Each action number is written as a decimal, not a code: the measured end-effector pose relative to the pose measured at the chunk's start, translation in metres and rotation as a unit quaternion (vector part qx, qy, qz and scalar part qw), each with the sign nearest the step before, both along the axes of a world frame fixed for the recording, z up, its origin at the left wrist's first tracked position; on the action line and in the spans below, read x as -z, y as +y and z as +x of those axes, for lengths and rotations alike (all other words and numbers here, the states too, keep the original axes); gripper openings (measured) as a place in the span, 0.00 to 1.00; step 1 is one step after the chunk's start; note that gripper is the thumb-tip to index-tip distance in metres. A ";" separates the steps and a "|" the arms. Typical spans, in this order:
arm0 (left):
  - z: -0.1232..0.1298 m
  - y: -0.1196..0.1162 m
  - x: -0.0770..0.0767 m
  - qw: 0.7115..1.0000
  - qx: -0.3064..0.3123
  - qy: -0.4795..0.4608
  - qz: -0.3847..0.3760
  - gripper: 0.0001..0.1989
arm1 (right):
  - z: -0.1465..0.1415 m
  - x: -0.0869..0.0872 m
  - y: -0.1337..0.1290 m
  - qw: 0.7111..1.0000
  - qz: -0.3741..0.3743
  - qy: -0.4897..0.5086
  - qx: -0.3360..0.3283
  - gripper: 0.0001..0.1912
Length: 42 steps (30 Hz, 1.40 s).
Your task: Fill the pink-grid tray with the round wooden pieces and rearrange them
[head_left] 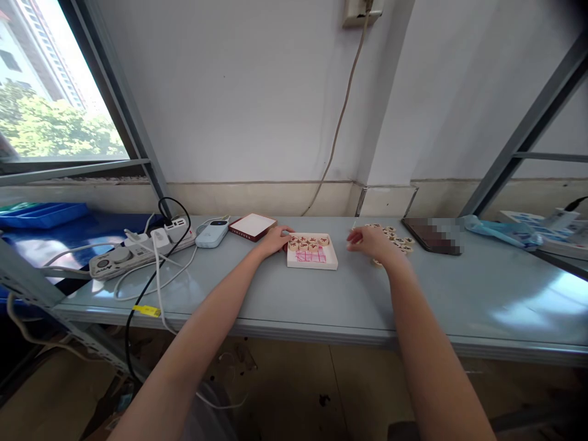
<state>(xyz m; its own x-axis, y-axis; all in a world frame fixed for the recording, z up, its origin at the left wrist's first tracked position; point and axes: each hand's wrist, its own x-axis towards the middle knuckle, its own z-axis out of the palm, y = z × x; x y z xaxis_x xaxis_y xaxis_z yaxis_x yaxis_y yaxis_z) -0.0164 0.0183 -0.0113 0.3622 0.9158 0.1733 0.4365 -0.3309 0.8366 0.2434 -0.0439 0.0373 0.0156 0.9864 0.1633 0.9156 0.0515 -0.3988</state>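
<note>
A shallow white box (312,266) lies on the grey tabletop before me. Round wooden Chinese chess pieces (309,243) fill rows at its far side, and pink grid lines mark its bare floor. My left hand (274,240) grips the box at its left side, with the fingers by the far corner. To the right of the box, my right hand (370,241) hovers with bent fingers drawn together; what they hold, if anything, is hidden. Beyond and beneath that hand, more loose chess pieces (404,244) lie scattered, partly covered by it.
A dark red lid with a white face (253,225) lies behind my left hand. Further left are a pale blue device (212,233), a power strip (138,252) and tangled cables. A black phone (429,236) and light blue plastic wrapping (503,233) lie to the right.
</note>
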 end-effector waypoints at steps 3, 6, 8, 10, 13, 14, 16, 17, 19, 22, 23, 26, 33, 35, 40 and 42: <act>0.000 -0.001 -0.001 1.000 0.000 0.000 0.004 0.15 | -0.018 -0.004 -0.005 0.993 0.059 0.082 -0.067 0.10; 0.000 -0.001 0.000 1.000 0.003 -0.003 0.007 0.15 | -0.036 -0.002 -0.007 0.992 0.068 0.032 -0.105 0.08; 0.000 -0.001 0.000 1.000 0.006 -0.003 0.013 0.15 | -0.043 0.003 -0.007 0.992 0.068 -0.042 -0.100 0.07; 0.000 -0.001 0.000 1.000 0.007 -0.001 0.017 0.15 | -0.045 0.009 -0.005 0.987 0.078 -0.107 -0.092 0.08; 0.000 -0.001 0.000 1.000 0.007 0.001 0.018 0.15 | -0.045 0.014 -0.004 0.978 0.097 -0.166 -0.083 0.07; 0.000 -0.001 0.000 1.000 0.007 0.002 0.018 0.15 | -0.045 0.015 -0.004 0.976 0.097 -0.175 -0.082 0.07; 0.001 0.000 0.000 1.000 0.006 0.003 0.017 0.15 | -0.046 0.015 -0.005 0.975 0.091 -0.186 -0.081 0.07; 0.001 0.000 0.000 1.000 0.005 0.003 0.018 0.15 | -0.046 0.014 -0.006 0.974 0.091 -0.190 -0.080 0.07; 0.001 0.000 0.000 1.000 0.005 0.003 0.019 0.15 | -0.048 0.013 -0.007 0.972 0.097 -0.198 -0.079 0.07; 0.001 0.000 0.000 1.000 0.004 0.005 0.021 0.15 | -0.050 0.013 -0.008 0.966 0.114 -0.215 -0.086 0.09; 0.001 0.000 0.000 1.000 0.004 0.006 0.021 0.15 | -0.050 0.013 -0.008 0.964 0.117 -0.221 -0.088 0.09; 0.001 0.001 0.001 1.000 0.005 0.006 0.021 0.15 | -0.049 0.014 -0.008 0.961 0.115 -0.234 -0.089 0.10; 0.000 0.001 0.002 1.000 0.008 0.011 0.023 0.15 | -0.046 0.016 -0.004 0.958 0.126 -0.236 -0.104 0.10; 0.001 0.001 0.002 1.000 0.007 0.008 0.021 0.15 | -0.046 0.015 -0.004 0.957 0.128 -0.235 -0.109 0.10; 0.001 -0.001 0.000 1.000 0.006 0.004 0.014 0.14 | -0.042 0.015 -0.005 0.960 0.123 -0.231 -0.099 0.10; 0.001 -0.001 0.000 1.000 0.007 0.008 0.013 0.14 | -0.041 0.013 -0.005 0.961 0.122 -0.228 -0.100 0.11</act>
